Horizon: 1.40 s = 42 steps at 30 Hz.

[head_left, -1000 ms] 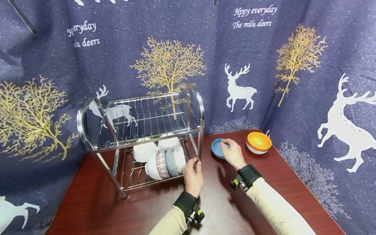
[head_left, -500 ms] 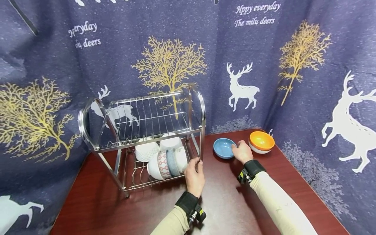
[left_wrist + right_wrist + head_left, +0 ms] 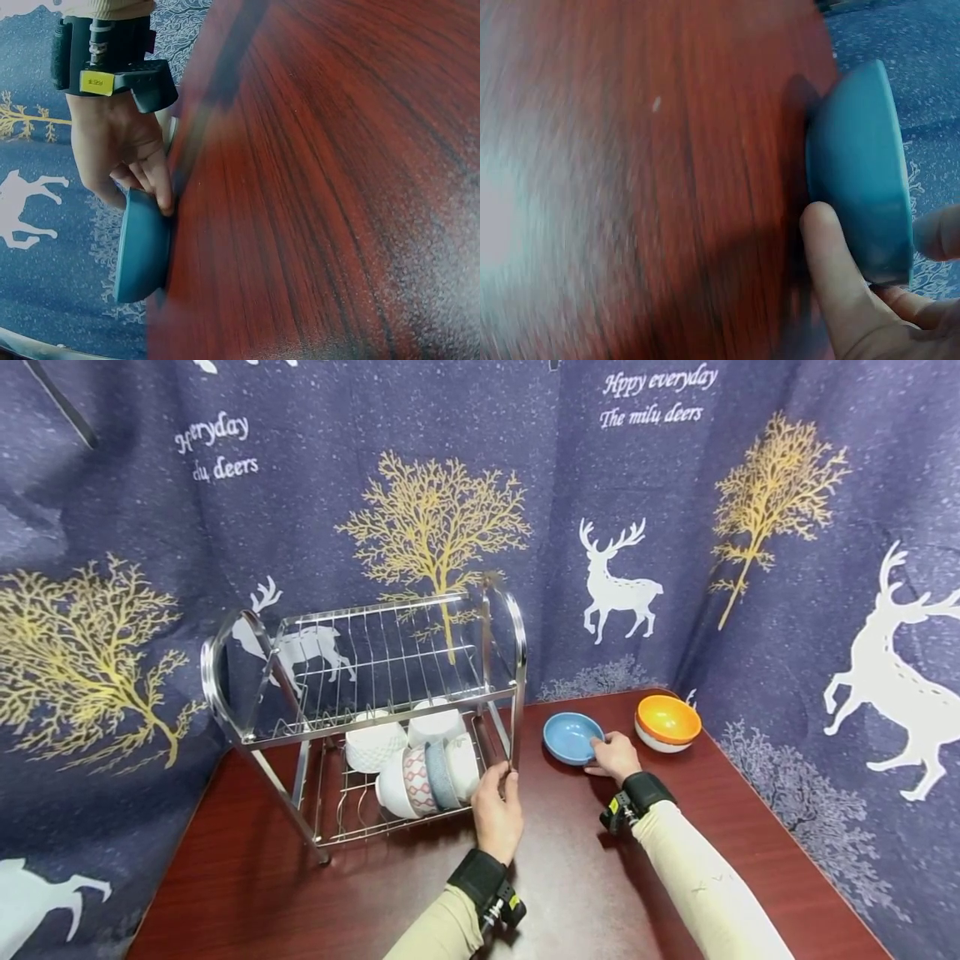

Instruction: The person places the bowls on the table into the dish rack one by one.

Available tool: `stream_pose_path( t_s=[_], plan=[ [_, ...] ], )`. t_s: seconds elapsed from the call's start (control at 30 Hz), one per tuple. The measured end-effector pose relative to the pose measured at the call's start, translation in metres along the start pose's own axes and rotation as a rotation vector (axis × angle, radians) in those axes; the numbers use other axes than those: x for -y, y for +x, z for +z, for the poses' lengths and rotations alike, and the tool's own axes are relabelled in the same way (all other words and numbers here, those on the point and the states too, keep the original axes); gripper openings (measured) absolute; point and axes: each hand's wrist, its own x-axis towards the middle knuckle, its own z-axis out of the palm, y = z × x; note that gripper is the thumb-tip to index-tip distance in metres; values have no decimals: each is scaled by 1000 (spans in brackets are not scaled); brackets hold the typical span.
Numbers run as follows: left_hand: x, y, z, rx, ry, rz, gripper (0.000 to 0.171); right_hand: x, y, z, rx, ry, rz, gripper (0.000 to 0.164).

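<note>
My right hand (image 3: 618,758) pinches the near right side of a shallow blue bowl (image 3: 568,737) standing upright on the table. In the right wrist view the thumb (image 3: 826,240) lies against the outer wall of the blue bowl (image 3: 862,172), with a finger at its rim. The left wrist view shows the same right hand (image 3: 124,150) at the blue bowl (image 3: 142,247). My left hand (image 3: 498,814) grips the front right post of a two-tier metal dish rack (image 3: 397,703); its fingertips are partly hidden by the post.
Several bowls lean on the rack's lower tier, among them a patterned bowl (image 3: 417,781) and a grey-blue bowl (image 3: 441,777). An orange bowl (image 3: 667,718) sits in a white one (image 3: 663,745) at the right. A printed curtain (image 3: 600,460) hangs behind the table (image 3: 570,877).
My right hand has moved from above the blue bowl to its right side and now grips it. The left hand stays at the rack post. The head view has shifted slightly.
</note>
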Motion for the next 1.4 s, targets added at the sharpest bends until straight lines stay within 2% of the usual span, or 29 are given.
stream_pose_path(
  t_s=[0.17, 0.33, 0.7, 0.93, 1.4],
  plan=[
    [-1, 0, 0, 3, -7, -13, 10, -1, -1, 3, 2, 60, -6, 47],
    [-3, 1, -2, 5, -4, -24, 10, -2, 0, 5, -11, 75, -16, 46],
    [-3, 1, -1, 2, 0, -4, 10, 0, -4, 5, -20, 71, -15, 43],
    [-2, 1, -2, 7, -10, 1, 11, -1, -10, 10, -56, 61, -106, 40],
    [-1, 1, -2, 14, 5, -8, 13, 16, -47, 12, -87, 63, -210, 37]
  ],
)
